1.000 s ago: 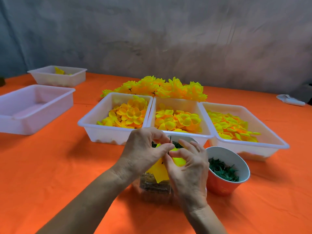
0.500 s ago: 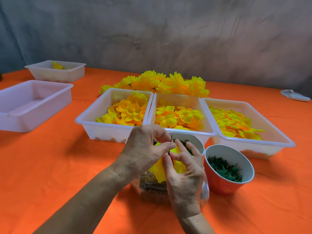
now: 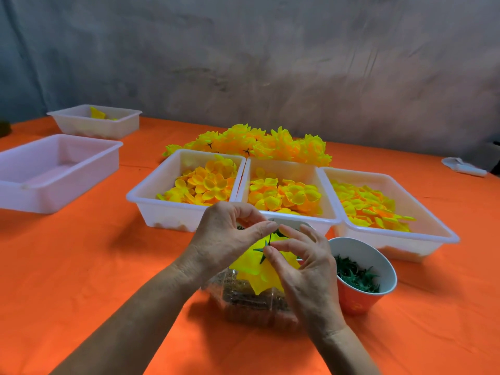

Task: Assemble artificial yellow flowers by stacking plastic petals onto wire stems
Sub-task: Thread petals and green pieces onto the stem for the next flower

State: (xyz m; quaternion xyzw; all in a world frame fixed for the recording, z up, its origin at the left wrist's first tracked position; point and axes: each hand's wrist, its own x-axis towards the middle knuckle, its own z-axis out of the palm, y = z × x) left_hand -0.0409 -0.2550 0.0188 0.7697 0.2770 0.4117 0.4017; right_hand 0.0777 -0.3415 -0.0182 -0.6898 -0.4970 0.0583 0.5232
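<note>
Orange cloth table (image 3: 81, 266), wrinkly grey backdrop. Left hand (image 3: 224, 239) pinches the thin wire stem (image 3: 270, 237); right hand (image 3: 305, 269) pinches a spiky green calyx (image 3: 262, 251) against the floppy yellow flower (image 3: 259, 269), over a clear box (image 3: 251, 301), in front of white petal tubs (image 3: 167, 212).

Counter (image 3: 81, 266): orange cloth cover, matt, faintly creased. Wall behind counter: grey, mottled, rough-looking. Three trays (image 3: 151, 204) at centre: white plastic, semi-translucent, smooth, slight sheen; two more trays (image 3: 67, 182) left of these, same plastic. Petals (image 3: 208, 185) in centre trays: thin yellow-orange plastic, smooth, soft gloss. Half-built flower (image 3: 259, 277) in front of centre trays: same yellow plastic, dark green plastic calyx. Box (image 3: 243, 301) under flower: clear glossy plastic. Cup (image 3: 357, 299) right of box: paper-like, orange outside, white inside.
</note>
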